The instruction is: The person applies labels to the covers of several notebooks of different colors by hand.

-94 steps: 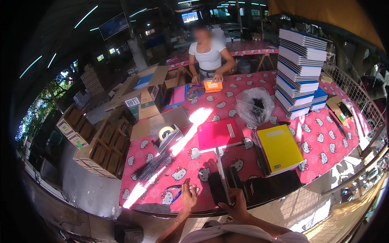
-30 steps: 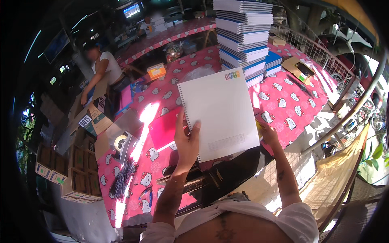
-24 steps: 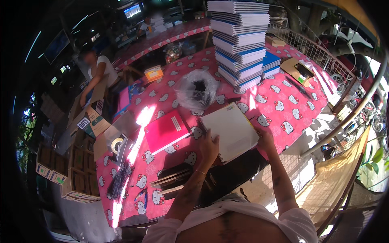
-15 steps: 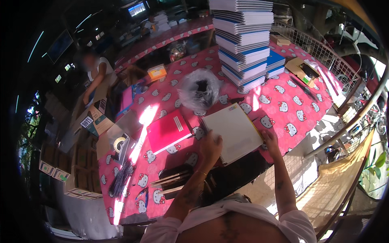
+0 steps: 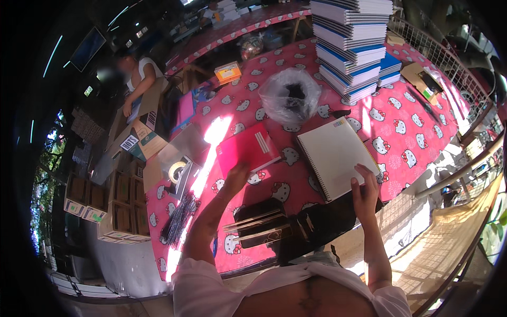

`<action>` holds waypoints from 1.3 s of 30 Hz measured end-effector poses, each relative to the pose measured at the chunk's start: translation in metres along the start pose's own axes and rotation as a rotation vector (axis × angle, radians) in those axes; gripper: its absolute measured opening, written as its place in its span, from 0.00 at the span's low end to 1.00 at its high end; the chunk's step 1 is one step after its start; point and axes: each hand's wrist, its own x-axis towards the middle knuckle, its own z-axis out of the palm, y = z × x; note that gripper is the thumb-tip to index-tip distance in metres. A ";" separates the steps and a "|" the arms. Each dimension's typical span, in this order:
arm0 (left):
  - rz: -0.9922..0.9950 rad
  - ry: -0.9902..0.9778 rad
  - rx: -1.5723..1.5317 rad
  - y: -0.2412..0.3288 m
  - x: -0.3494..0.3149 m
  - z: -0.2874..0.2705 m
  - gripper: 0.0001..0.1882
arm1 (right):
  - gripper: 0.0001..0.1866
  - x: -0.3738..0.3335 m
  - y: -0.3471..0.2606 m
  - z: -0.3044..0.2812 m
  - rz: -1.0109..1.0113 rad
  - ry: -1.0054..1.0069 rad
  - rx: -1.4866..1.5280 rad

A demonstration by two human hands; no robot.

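A spiral notebook with a pale cover lies on the table in front of me. My right hand is over its near right corner with fingers stretched and apart. To its left lies a stack of sheets or book with a red cover. My left hand is at the near edge of the red cover; its fingers are blurred and partly hidden, so I cannot tell whether they grip it. Nearer me, a black flat object carries several thin light strips.
A tall stack of spiral notebooks rises at the back. A clear plastic bag sits before it. Black binding coils and a tape roll lie at left, near cartons. Another person works at far left.
My left hand has left the pale notebook and moved left to the red cover. My right hand has loosened from the notebook's right edge, fingers now spread. The view has shifted left.
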 end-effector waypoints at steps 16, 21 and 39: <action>-0.232 -0.018 -0.169 -0.019 0.020 -0.029 0.13 | 0.29 -0.119 -0.118 0.117 0.136 -0.587 0.264; 0.024 0.136 -0.025 0.048 0.065 -0.176 0.09 | 0.36 -0.071 -0.114 0.101 -0.035 -0.190 0.062; 0.130 0.117 -0.025 0.187 -0.062 -0.271 0.05 | 0.14 -0.063 -0.060 0.128 0.387 -0.601 0.985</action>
